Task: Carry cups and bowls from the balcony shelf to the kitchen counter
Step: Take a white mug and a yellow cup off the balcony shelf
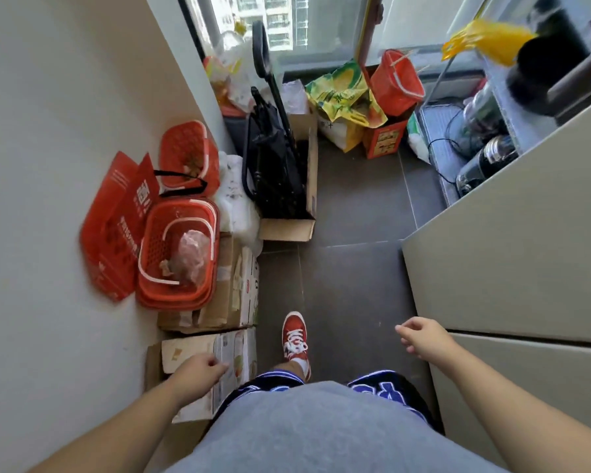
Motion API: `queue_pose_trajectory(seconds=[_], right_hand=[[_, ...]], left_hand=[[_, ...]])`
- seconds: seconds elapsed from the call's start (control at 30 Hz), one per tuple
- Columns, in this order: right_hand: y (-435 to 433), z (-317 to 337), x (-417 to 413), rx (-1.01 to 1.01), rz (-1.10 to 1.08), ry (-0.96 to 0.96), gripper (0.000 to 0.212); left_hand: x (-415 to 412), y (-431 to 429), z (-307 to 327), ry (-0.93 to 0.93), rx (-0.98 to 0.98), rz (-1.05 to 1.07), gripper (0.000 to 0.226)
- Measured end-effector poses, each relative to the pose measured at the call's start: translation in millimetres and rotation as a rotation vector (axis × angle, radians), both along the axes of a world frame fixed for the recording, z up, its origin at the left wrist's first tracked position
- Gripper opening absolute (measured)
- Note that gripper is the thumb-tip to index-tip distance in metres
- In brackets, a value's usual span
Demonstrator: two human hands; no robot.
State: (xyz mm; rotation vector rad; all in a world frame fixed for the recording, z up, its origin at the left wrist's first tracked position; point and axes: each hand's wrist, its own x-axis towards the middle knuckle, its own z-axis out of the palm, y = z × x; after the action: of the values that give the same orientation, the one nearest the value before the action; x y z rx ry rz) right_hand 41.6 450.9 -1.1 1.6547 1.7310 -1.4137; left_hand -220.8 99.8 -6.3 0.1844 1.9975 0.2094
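Note:
I stand on a narrow balcony with dark floor tiles [355, 199]. My left hand [198, 370] hangs low at the left with its fingers loosely curled and nothing in it. My right hand [420, 337] hangs at the right beside a beige cabinet [512, 254], fingers loosely curled, also holding nothing. A shelf [471, 145] at the far right holds dark jars and bottles. No cup or bowl can be told apart in this view.
Red baskets [178, 254], a red paper bag [116, 227] and cardboard boxes [219, 302] line the left wall. A black folded cart [273, 158] stands in a box ahead. A red bucket [398, 80] and yellow bags [345, 93] sit by the window. My red shoe [296, 337] is on the tiles.

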Motion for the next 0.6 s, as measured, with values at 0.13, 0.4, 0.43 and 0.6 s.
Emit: queue_pose_trajectory(seconds=[0.13,0.4,0.43,0.6], right_hand=[[29.7,3.4,0.9,0.006,-0.090,-0.066,0.016],[98.8,-3.3,10.0,-0.034,-0.225,-0.133,0.022],[110.8,-4.8,6.1,-0.034,-0.228,-0.131,0.023],[186.5,9.4,-44.8,0.014,-0.157,-0.011,0.020]], left_hand=[[-54.5,80.1,16.2,0.035,0.059,-0.082,0.026],[-105.3,228.1,20.9,0.057,0.137,-0.217,0.027],[-108.0,243.3,21.0,0.060,0.136,-0.216,0.026],[-117.9,334.4,40.0,0.055,0.200,-0.227,0.028]])
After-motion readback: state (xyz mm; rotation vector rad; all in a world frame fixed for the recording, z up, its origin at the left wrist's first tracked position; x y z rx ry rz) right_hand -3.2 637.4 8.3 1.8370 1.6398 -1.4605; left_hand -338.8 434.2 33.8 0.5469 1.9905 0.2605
